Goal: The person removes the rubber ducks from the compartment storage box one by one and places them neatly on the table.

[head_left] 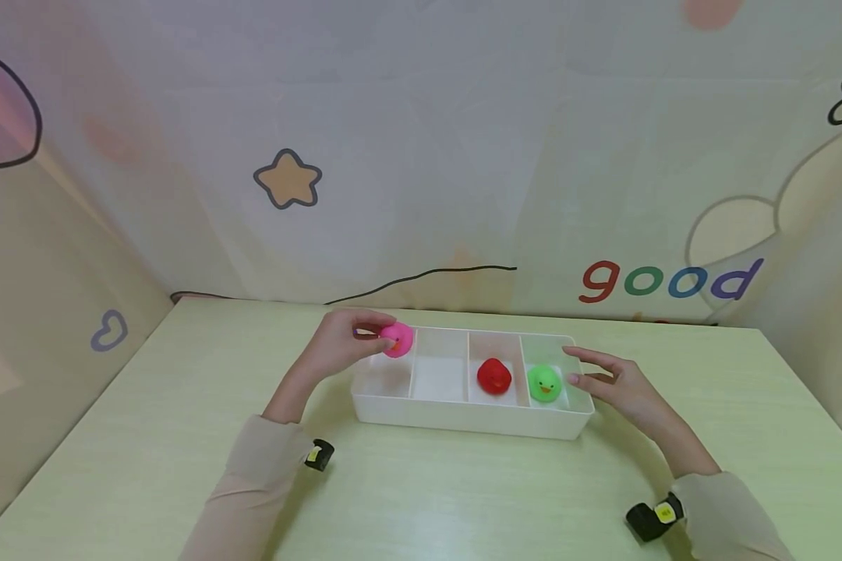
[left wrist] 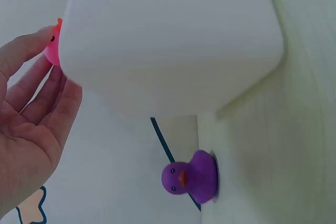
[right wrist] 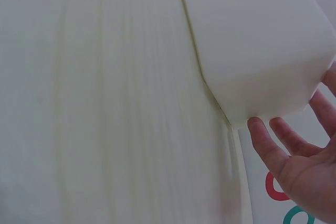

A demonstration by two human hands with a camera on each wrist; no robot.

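My left hand point(head_left: 342, 340) pinches a pink rubber duck point(head_left: 398, 340) between thumb and fingers, over the leftmost compartment of a white divided box point(head_left: 463, 417). In the left wrist view the box's wall partly hides the pink duck point(left wrist: 53, 50). A red rubber duck point(head_left: 494, 377) sits in the third compartment from the left. In the rightmost one is a green rubber duck point(head_left: 545, 383). My right hand point(head_left: 620, 389) is at the box's right end, fingers loosely extended at the rim and end wall, holding nothing.
A purple rubber duck point(left wrist: 191, 178) stands on the table past the box's left end; my left hand mostly hides it in the head view. The pale table point(head_left: 435, 499) meets a printed cloth backdrop point(head_left: 421, 171) behind the box.
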